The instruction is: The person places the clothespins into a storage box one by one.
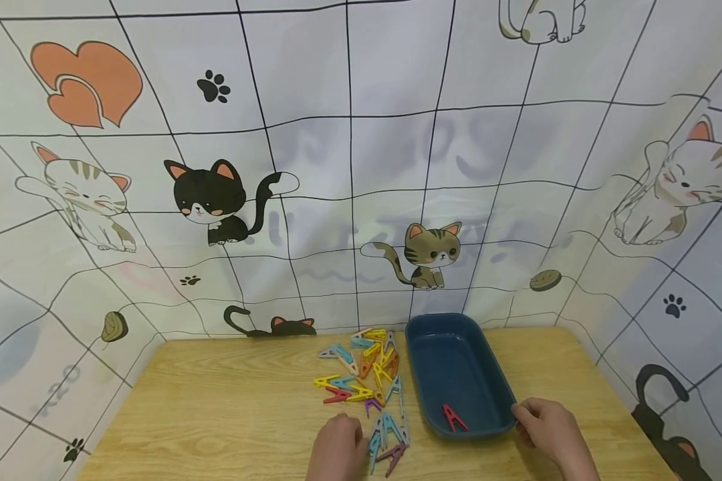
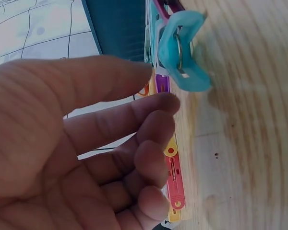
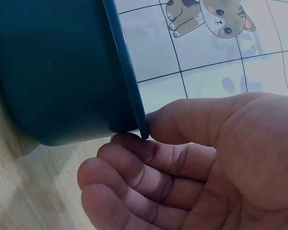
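My left hand [image 1: 339, 446] hovers beside the clothespins near the table's front, fingers loosely bent and nothing between thumb and fingertips. In the left wrist view, a light blue clothespin [image 2: 185, 57] lies just past the thumb tip. My right hand [image 1: 547, 427] pinches the rim of a dark blue plastic tub [image 1: 448, 367] at its near right corner. The right wrist view has the thumb on the outside of the tub's rim [image 3: 129, 72] and the index finger under it. One red clothespin [image 1: 454, 418] lies inside the tub, towards its near end.
Several loose clothespins in yellow, blue, orange and red [image 1: 361, 374] spread left of the tub. A purple-pink clothespin [image 1: 392, 457] lies nearest the front. The wooden table [image 1: 228, 401] meets a cat-print cloth [image 1: 313, 254] behind and at both sides.
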Demonstrator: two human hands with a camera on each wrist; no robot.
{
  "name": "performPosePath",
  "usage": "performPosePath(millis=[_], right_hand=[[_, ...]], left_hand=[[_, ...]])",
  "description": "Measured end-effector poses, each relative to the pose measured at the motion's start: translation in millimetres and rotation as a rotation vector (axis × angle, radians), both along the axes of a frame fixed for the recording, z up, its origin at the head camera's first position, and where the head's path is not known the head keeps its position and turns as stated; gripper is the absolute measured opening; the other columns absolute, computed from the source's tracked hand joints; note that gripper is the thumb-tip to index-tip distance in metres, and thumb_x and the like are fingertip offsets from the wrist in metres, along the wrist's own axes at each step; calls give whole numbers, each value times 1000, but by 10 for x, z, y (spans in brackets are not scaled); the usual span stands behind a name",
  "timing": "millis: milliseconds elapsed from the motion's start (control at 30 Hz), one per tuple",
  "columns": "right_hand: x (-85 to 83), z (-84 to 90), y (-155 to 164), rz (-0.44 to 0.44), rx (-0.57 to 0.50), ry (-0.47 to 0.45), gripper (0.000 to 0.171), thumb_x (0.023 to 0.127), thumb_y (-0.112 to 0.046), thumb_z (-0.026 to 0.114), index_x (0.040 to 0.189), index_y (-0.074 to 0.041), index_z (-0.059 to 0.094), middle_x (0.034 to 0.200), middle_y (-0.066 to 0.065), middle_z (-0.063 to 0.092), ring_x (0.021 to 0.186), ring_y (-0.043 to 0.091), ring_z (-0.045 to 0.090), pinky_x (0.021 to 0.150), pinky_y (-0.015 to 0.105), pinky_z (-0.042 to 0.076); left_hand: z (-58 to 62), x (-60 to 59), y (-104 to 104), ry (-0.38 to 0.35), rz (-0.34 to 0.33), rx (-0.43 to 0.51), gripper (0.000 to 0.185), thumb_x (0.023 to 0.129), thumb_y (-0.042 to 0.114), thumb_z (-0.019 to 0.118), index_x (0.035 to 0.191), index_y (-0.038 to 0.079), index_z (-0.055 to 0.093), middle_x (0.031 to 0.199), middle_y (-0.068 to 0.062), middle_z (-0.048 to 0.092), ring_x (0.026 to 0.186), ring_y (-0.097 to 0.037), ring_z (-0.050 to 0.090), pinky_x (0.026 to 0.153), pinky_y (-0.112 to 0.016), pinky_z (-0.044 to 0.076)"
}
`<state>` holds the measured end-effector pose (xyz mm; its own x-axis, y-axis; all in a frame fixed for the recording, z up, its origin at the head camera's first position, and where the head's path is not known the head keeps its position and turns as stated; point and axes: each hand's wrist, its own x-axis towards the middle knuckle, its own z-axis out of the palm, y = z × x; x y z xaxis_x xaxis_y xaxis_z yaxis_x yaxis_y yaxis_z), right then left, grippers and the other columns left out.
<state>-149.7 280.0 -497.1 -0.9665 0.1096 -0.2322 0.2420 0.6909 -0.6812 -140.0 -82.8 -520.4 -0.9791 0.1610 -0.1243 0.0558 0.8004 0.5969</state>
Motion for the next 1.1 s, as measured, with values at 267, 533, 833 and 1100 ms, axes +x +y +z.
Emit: performPosePath(millis=[267,533,833,1100], right_hand=[[6,5,1,-4,-7,-1,30,104,-18,56,80,-6,68,68,0,63,64,18,58,62,35,45],[7,16,-2,-5,-8,-1,29,104,-18,56,81,-6,68,68,-1,63,64,18,59,61,35,46],[6,3,-2,-4,-8,14,27,103,-16,57,82,-5,69,69,0,64,64,17,61,61,35,49],[8,2,-5,-2,-7,17,28,103,-16,56,81,-6,68,69,0,63,63,17,61,61,35,49]], left_hand=[[1,27,1,-83,-15,-14,27,83,4,74,61,9,61,62,0,52,59,-17,48,57,-34,39],[-3,46,-2,-133,-19,-21,25,79,0,73,61,9,58,62,0,52,58,-18,47,56,-34,37],[30,46,-12,-110,-39,-27,23,78,-1,69,60,9,59,60,1,53,58,-17,50,56,-36,42],[85,37,-10,-105,-50,-46,22,79,0,70,61,9,62,61,2,55,60,-16,53,59,-37,46]])
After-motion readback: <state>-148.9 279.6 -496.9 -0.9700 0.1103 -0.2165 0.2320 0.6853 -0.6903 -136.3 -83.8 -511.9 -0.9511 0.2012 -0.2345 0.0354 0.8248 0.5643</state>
